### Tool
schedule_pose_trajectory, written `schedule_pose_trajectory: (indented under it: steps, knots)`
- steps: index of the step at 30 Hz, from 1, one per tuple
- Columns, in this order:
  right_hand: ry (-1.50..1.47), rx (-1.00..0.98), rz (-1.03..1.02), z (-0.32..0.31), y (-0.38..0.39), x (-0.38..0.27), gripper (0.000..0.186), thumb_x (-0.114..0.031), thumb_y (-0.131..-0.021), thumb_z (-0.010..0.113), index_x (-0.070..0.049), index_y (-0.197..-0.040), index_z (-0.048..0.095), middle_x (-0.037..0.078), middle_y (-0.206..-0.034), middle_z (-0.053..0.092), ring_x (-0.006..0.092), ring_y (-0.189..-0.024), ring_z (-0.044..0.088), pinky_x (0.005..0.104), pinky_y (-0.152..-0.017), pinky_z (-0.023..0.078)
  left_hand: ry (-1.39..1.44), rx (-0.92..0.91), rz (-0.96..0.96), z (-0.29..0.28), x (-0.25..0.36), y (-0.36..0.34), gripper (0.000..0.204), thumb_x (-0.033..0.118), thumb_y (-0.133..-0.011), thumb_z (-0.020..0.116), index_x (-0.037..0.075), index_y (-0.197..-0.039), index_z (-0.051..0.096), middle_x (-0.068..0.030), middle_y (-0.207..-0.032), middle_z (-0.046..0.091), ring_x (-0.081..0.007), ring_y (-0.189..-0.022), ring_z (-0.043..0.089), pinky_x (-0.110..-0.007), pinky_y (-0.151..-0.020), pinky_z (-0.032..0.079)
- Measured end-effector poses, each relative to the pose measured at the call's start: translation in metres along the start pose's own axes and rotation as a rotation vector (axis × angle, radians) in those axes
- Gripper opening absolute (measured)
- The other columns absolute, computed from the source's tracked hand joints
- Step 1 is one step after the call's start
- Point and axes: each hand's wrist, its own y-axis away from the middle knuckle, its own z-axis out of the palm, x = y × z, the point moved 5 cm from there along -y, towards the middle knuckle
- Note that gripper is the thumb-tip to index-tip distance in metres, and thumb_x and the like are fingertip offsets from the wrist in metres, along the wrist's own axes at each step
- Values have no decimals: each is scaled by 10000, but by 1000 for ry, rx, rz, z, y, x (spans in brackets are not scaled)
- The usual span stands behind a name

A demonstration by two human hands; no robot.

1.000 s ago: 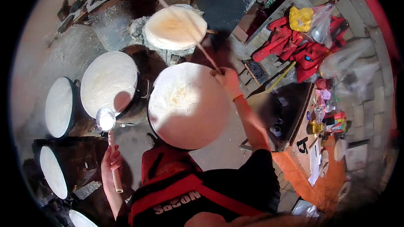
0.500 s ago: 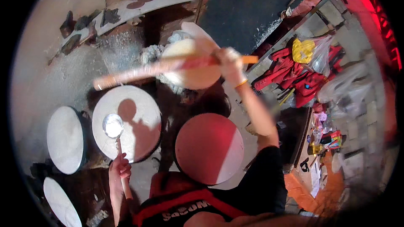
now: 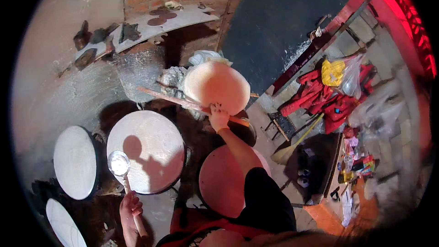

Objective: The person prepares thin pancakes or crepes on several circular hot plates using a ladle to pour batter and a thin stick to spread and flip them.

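Observation:
In my left hand [image 3: 130, 206], fingers wrapped round its handle, is a ladle [image 3: 119, 163] with a round bowl holding something white. The ladle is over the left edge of a large round griddle [image 3: 157, 130] with a pale surface, and its shadow falls there. My right hand [image 3: 218, 118] grips a long wooden stick [image 3: 176, 101], slanting from upper left to lower right. That hand is at the near edge of a pale round stack [image 3: 215, 80] that looks like thin flatbreads. Its lower layers are partly hidden by the stick and hand.
More round pale griddles stand at the left [image 3: 75, 162], lower left [image 3: 66, 224] and under my right arm [image 3: 210, 183]. A narrow shelf [image 3: 183, 20] with dark items runs along the wall. At right are a broom [image 3: 286, 153], red cloth [image 3: 308, 91] and plastic bags [image 3: 351, 80].
My right hand has come left and nearer to me with the stick, now at the near side of the stack instead of across it. My left hand still holds the ladle; the view has shifted slightly.

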Motion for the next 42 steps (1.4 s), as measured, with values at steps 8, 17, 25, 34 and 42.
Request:
schedule_pose_trajectory:
  steps: [8,17,25,34,42]
  knots:
    - [-858,-487,-350,-146,67,-140,570,-579,-808,493,-31,-785,652,217,-746,627,365,-717,634,462,-630,483,477,41,122,10,-109,148,253,153,-911,488,-36,-1077,461,-42,-708,435,-54,-481,354,-151,-334,309]
    - [-1021,-1292,-1013,-262,405,-258,283,-275,-714,622,-42,-793,482,158,-648,539,283,-590,530,412,-570,415,970,199,538,-77,-325,357,240,186,-915,457,-33,-1010,469,-24,-683,424,-50,-466,342,-158,-358,316]
    - [-992,-1100,-1964,-371,637,-270,264,-191,-865,514,-89,-1105,554,139,-919,581,325,-878,590,389,-771,473,1204,1220,1220,-195,-603,507,252,235,-962,413,44,-1120,461,-64,-713,471,-72,-453,374,-179,-340,303]
    - [-447,-1322,-2596,-423,912,-254,429,-228,-931,449,-128,-1343,388,157,-918,602,267,-802,607,350,-698,482,-843,1958,-243,-337,-847,620,385,125,-828,493,172,-1205,552,-120,-884,571,-257,-813,557,-383,-653,453]
    - [-129,-787,-2856,-468,1081,-239,634,-174,-893,432,-203,-1446,122,227,-986,587,384,-794,613,459,-687,496,1008,1911,158,-388,-874,597,364,102,-870,423,82,-1234,413,-161,-923,546,-287,-827,546,-431,-684,452]
